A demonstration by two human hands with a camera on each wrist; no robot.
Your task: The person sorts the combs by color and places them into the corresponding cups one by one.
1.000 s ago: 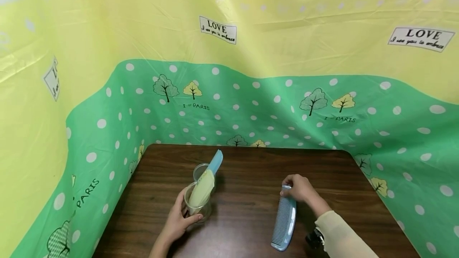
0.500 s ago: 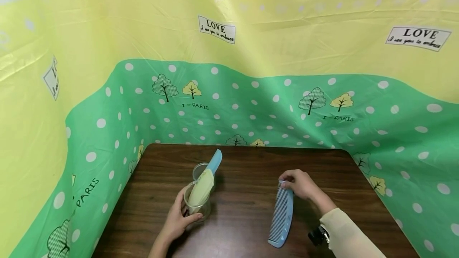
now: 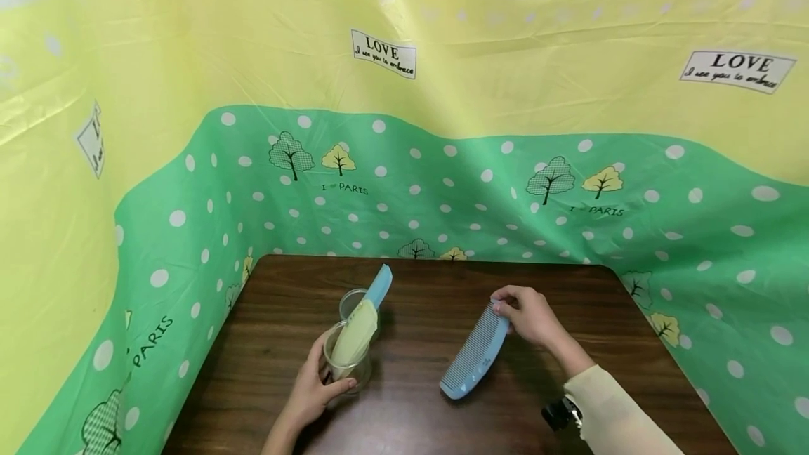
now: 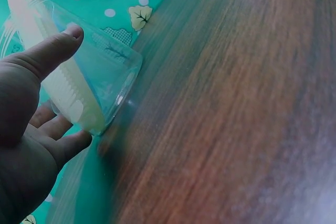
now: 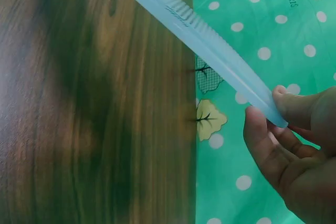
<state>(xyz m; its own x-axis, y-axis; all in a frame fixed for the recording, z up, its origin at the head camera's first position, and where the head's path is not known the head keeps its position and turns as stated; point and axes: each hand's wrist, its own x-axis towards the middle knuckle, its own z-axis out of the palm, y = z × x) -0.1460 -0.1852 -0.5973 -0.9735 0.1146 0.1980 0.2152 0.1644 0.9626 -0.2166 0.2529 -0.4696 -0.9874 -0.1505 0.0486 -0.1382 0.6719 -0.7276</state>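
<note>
A clear plastic cup (image 3: 362, 372) stands on the table with my left hand (image 3: 310, 388) curled round its side. Leaning in that cup are a pale yellow comb (image 3: 357, 332) and a light blue comb (image 3: 380, 285), which sticks up past it. In the left wrist view, teeth show along the pale yellow comb (image 4: 73, 90) through the cup wall. My right hand (image 3: 532, 316) pinches one end of another blue comb (image 3: 478, 351) between thumb and fingers. That comb slants down to the left, its teeth facing the cups. The right wrist view shows this blue comb (image 5: 205, 51) reaching out above the table.
A second clear cup (image 3: 349, 298) sits just behind the first, partly covered by the combs. The dark wooden table (image 3: 430, 300) ends at a green and yellow patterned curtain (image 3: 392, 195) at the back and sides. A black device (image 3: 557, 414) is at my right wrist.
The blue comb in my right hand has swung its free end left and up, towards the cups. That hand has risen slightly. My left hand and the cups have stayed put.
</note>
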